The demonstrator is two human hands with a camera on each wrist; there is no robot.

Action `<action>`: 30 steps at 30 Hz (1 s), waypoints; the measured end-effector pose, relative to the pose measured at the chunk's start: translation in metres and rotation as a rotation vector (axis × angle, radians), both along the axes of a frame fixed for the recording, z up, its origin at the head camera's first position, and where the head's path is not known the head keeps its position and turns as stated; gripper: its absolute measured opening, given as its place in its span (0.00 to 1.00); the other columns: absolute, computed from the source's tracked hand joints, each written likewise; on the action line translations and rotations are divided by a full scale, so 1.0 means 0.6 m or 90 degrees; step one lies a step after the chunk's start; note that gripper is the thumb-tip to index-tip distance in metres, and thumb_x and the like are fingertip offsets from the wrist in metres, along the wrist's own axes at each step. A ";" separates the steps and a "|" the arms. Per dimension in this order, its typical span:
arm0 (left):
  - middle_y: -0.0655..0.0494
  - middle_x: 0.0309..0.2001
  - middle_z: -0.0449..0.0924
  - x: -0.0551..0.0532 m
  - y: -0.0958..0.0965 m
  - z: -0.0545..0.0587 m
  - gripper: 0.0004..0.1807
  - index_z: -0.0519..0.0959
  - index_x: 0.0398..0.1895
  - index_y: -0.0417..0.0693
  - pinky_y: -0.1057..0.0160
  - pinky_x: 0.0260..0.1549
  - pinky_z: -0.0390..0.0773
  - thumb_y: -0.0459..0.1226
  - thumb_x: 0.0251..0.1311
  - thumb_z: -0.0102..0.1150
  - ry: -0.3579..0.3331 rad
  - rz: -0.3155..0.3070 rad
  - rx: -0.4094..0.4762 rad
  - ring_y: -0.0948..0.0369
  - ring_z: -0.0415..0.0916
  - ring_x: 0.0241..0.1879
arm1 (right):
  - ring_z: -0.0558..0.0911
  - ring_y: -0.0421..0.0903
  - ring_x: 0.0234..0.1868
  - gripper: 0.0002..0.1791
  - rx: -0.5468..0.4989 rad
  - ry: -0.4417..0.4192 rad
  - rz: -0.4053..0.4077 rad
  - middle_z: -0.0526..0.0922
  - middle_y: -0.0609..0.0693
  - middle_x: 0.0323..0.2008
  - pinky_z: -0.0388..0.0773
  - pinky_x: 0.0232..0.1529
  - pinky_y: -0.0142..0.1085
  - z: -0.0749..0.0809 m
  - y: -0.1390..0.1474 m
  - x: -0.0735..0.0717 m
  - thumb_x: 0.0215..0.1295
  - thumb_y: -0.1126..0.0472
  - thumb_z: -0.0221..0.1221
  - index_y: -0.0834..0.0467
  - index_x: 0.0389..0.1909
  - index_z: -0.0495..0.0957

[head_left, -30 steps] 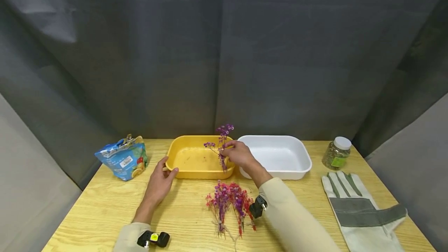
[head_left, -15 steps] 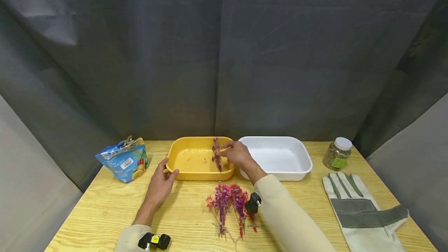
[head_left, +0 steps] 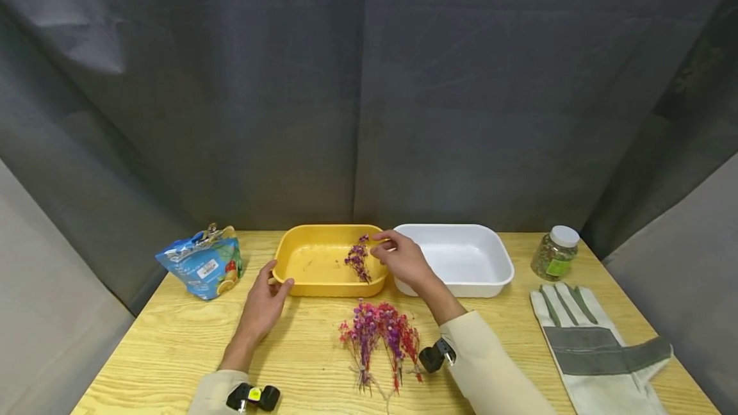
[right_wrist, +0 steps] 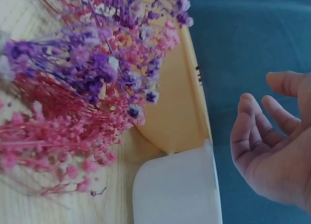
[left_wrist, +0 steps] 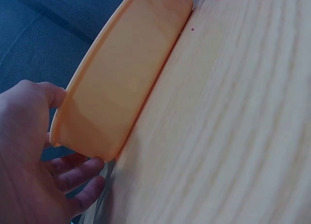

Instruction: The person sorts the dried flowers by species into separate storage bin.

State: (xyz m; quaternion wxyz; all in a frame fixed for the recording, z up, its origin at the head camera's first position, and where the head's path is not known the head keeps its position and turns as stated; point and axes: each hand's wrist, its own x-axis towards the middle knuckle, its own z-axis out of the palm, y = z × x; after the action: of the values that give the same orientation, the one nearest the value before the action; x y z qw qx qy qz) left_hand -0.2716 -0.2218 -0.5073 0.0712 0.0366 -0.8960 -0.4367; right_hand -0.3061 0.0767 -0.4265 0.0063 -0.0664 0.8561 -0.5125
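Note:
My left hand (head_left: 262, 306) holds the near left corner of a yellow plastic basin (head_left: 319, 289), thumb at the rim and the other fingers around its end, as the left wrist view shows. A sprig of small purple dried flowers (head_left: 358, 261) lies inside at the basin's right end. Just above that end, my right hand (head_left: 406, 264) is empty, its thumb and fingers apart in the right wrist view. Nearer to me on the table lie bunches of pink, red and purple dried flowers (head_left: 364, 328), their stems toward me.
A white basin (head_left: 461, 289) stands right of the yellow one. Left is a blue pouch (head_left: 206, 264) with a clip on top. At the right are a white-lidded jar (head_left: 555, 255) and a work glove (head_left: 596, 344). Dark curtain hangs behind.
The purple sprig, upright in my right fingers a second ago, was lowered into the yellow basin and let go. My right hand has drawn back slightly right; my left hand stayed put.

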 end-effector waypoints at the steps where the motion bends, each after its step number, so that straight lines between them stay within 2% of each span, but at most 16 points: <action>1: 0.44 0.64 0.69 0.000 0.000 -0.001 0.36 0.52 0.75 0.52 0.51 0.52 0.74 0.51 0.69 0.51 0.000 0.000 -0.001 0.53 0.76 0.53 | 0.82 0.45 0.39 0.15 -0.001 0.009 0.002 0.83 0.50 0.43 0.76 0.38 0.36 0.002 0.002 0.005 0.66 0.55 0.59 0.51 0.52 0.78; 7: 0.45 0.65 0.68 0.002 -0.005 -0.006 0.38 0.51 0.75 0.52 0.52 0.52 0.73 0.56 0.69 0.49 0.004 -0.004 -0.004 0.53 0.75 0.55 | 0.80 0.42 0.37 0.16 -0.019 0.024 0.010 0.83 0.49 0.41 0.75 0.37 0.33 0.003 0.015 0.031 0.64 0.57 0.61 0.51 0.53 0.78; 12: 0.44 0.65 0.68 0.001 -0.006 -0.006 0.38 0.51 0.75 0.52 0.51 0.52 0.74 0.55 0.69 0.49 0.006 -0.007 0.000 0.52 0.75 0.55 | 0.80 0.42 0.35 0.16 -0.041 0.032 0.011 0.83 0.49 0.39 0.75 0.34 0.33 0.000 0.023 0.049 0.62 0.61 0.62 0.52 0.52 0.78; 14: 0.44 0.65 0.68 0.001 -0.005 -0.006 0.37 0.51 0.75 0.52 0.51 0.52 0.74 0.54 0.69 0.50 0.005 -0.006 -0.001 0.52 0.75 0.55 | 0.79 0.42 0.35 0.16 -0.038 0.037 0.007 0.83 0.49 0.38 0.75 0.33 0.34 -0.001 0.026 0.058 0.62 0.61 0.62 0.52 0.51 0.78; 21: 0.44 0.65 0.68 0.004 -0.004 -0.003 0.40 0.51 0.75 0.52 0.52 0.51 0.74 0.60 0.67 0.46 0.004 -0.008 -0.002 0.53 0.76 0.54 | 0.78 0.42 0.35 0.16 -0.014 0.032 -0.003 0.82 0.46 0.38 0.74 0.32 0.34 -0.010 0.037 0.088 0.61 0.61 0.63 0.47 0.50 0.79; 30: 0.45 0.66 0.68 0.002 -0.001 -0.003 0.37 0.51 0.75 0.52 0.51 0.52 0.74 0.54 0.69 0.49 0.003 -0.011 -0.001 0.53 0.76 0.54 | 0.77 0.42 0.35 0.15 -0.010 0.026 -0.008 0.80 0.46 0.38 0.74 0.30 0.34 -0.019 0.044 0.117 0.62 0.62 0.63 0.47 0.49 0.79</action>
State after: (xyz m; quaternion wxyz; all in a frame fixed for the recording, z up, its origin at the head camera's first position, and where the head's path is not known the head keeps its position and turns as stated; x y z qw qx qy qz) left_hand -0.2702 -0.2224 -0.5091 0.0699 0.0281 -0.8965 -0.4365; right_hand -0.2359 0.1033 -0.4377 -0.0151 -0.0716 0.8523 -0.5179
